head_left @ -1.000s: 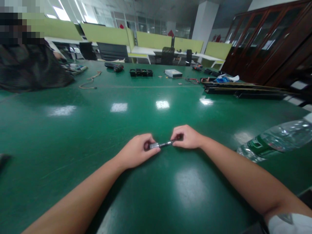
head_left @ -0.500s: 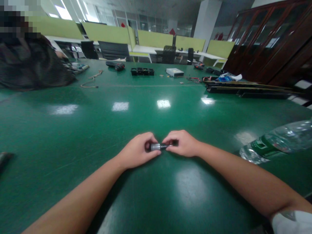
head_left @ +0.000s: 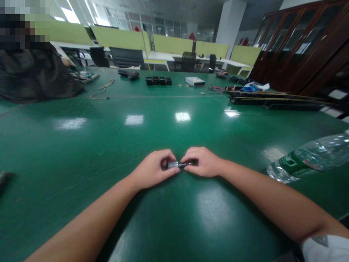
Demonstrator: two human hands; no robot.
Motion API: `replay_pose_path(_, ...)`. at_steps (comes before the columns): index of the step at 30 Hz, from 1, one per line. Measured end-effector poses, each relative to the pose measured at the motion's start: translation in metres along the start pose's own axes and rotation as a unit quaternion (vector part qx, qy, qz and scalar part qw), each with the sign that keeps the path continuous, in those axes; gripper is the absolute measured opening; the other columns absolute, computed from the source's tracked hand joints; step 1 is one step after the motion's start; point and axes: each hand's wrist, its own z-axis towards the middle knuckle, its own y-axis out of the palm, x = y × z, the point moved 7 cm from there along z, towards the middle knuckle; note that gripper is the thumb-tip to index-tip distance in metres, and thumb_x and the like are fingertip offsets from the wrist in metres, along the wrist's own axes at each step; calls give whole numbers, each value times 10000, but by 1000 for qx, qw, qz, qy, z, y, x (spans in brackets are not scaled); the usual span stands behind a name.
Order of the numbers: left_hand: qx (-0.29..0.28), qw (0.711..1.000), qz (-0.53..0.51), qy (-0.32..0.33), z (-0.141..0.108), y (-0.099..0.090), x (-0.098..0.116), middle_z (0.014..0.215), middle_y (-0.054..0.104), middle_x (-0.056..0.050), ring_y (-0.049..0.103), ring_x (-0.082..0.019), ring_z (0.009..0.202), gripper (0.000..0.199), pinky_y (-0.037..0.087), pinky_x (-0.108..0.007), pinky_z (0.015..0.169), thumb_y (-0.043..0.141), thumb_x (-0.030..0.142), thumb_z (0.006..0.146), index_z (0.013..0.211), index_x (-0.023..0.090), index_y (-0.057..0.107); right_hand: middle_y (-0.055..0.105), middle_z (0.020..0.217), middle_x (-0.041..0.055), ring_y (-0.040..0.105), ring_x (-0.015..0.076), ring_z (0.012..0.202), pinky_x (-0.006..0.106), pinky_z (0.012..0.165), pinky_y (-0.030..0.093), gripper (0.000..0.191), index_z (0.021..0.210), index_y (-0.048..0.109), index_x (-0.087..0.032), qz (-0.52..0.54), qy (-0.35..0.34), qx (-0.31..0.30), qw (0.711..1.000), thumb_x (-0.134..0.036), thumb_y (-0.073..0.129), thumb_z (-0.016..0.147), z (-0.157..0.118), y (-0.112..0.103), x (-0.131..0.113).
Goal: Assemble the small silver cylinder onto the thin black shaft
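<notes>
Over the green table [head_left: 109,203], a small silver-and-black cylinder [head_left: 172,165] with a narrower dark end lies level between my two hands. Its exact kind is too small to make out. My left hand [head_left: 156,169] grips the thicker silver part, thumb in front and fingers curled behind. The thin dark end is pinched by my right hand [head_left: 201,162], between thumb and fingertips. My fingers hide both ends in part.
A clear plastic bottle [head_left: 302,162] with a green label lies at the right. A dark bag [head_left: 35,72] stands far left. Along the back are a black multi-part block [head_left: 159,80], a silver box [head_left: 194,81] and dark strips [head_left: 278,99]. A dark object [head_left: 4,180] shows at the left edge.
Both hands keep their hold on the silver-and-black cylinder. The view shifts very slightly; nothing else has visibly moved.
</notes>
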Motion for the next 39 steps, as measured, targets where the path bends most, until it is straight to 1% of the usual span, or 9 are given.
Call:
replay_pose_path(7, 1, 1000, 9, -3, 0, 1, -1, 724, 603, 9, 556, -152, 657, 251, 406, -250, 604, 704, 408, 781, 875, 186, 636, 717, 935, 65, 635, 182, 875, 300, 803, 494, 203, 1028, 714, -176, -2, -8, -4, 1000, -196, 681, 829, 1, 3, -1)
replay_pose_path(12, 4, 1000, 18, -4, 1, 1, -1, 716, 600, 11, 550, -153, 652, 245, 388, -253, 597, 687, 417, 795, 846, 186, 624, 714, 916, 64, 630, 176, 852, 291, 785, 491, 170, 999, 721, -169, 0, -3, -2, 1000, -194, 670, 839, 2, 3, -1)
replay_pose_path(18, -3, 1000, 26, -6, 1, 2, -1, 715, 594, 9, 551, -158, 654, 273, 383, -255, 596, 683, 443, 804, 863, 184, 620, 707, 874, 58, 624, 168, 814, 276, 750, 481, 148, 969, 725, -164, -3, 0, 3, 1000, -198, 672, 835, 2, 2, 0)
replay_pose_path(28, -3, 1000, 21, -9, 2, 0, 1, 721, 606, 4, 561, -162, 663, 287, 387, -254, 600, 681, 460, 799, 847, 184, 618, 707, 863, 52, 632, 166, 803, 273, 752, 486, 152, 950, 723, -170, -2, -1, 7, 1000, -192, 690, 804, 1, 0, -2)
replay_pose_path(39, 1, 1000, 15, -8, 1, -1, 1, 710, 606, 4, 554, -160, 650, 285, 388, -255, 601, 680, 462, 798, 839, 186, 622, 702, 839, 40, 628, 158, 786, 265, 747, 476, 125, 913, 721, -173, -9, 7, 11, 1000, -202, 701, 793, 0, 0, 3)
